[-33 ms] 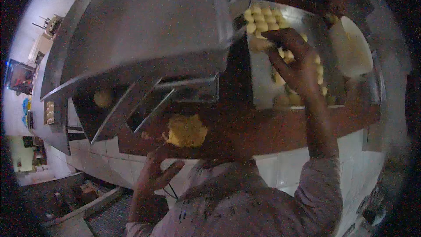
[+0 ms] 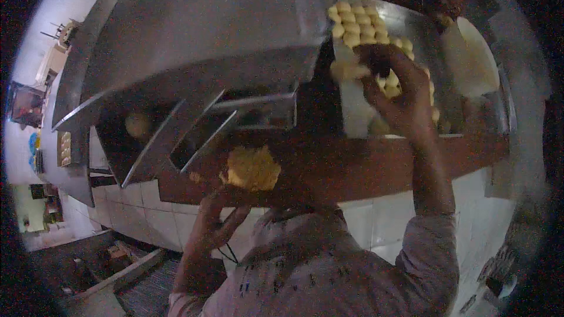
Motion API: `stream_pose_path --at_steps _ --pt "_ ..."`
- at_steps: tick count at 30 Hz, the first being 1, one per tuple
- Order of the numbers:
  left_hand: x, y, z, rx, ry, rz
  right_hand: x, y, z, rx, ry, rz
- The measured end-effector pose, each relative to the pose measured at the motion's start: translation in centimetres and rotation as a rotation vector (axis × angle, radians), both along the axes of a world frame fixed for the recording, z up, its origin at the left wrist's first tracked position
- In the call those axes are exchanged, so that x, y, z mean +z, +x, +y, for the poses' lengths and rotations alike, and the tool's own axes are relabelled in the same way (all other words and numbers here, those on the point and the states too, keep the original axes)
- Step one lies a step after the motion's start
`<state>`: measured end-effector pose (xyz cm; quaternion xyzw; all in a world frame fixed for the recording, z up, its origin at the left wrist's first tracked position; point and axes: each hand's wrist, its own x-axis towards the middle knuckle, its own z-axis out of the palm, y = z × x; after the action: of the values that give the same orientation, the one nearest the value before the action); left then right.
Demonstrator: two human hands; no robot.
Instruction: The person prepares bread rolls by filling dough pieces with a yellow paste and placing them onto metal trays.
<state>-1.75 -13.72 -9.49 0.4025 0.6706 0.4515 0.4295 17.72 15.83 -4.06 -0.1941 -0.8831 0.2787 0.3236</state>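
Note:
My right hand (image 2: 399, 91) is closed on a pale, blurred piece of dough (image 2: 346, 70) above a steel tray (image 2: 355, 108), which holds several rows of small pale dough pieces (image 2: 352, 26). My left hand (image 2: 218, 220) is at the front edge of the dark red worktop (image 2: 317, 170), fingers apart, just nearer to me than a ragged mound of yellow crumbly stuff (image 2: 252, 168). A large steel machine (image 2: 194, 17) stands over the worktop, with slanted chutes (image 2: 155, 147) and a round pale ball (image 2: 138, 126) among them.
Another person's hand (image 2: 449, 3) is at the top right, beside a pale plastic container (image 2: 473, 64) at the tray's right. At far left are a side counter with a small tray of pale pieces (image 2: 64, 147) and, lower, a trough-like structure (image 2: 94, 264) near the floor.
The view has shifted slightly, with machine and tray a little higher in the picture. My right hand and its dough have moved slightly down relative to the tray. My left hand is a little higher in view.

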Motion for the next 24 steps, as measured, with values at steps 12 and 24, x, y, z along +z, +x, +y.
stream_pose_path --at_steps 12,24 --pt "-8.3 -3.1 -8.1 0.49 -0.138 -0.395 -14.0 -1.0 -15.2 -0.106 -0.015 -0.517" --pt "-8.2 -0.8 -8.1 0.33 0.033 -0.439 -16.1 -1.6 -14.6 0.254 0.429 -0.404"
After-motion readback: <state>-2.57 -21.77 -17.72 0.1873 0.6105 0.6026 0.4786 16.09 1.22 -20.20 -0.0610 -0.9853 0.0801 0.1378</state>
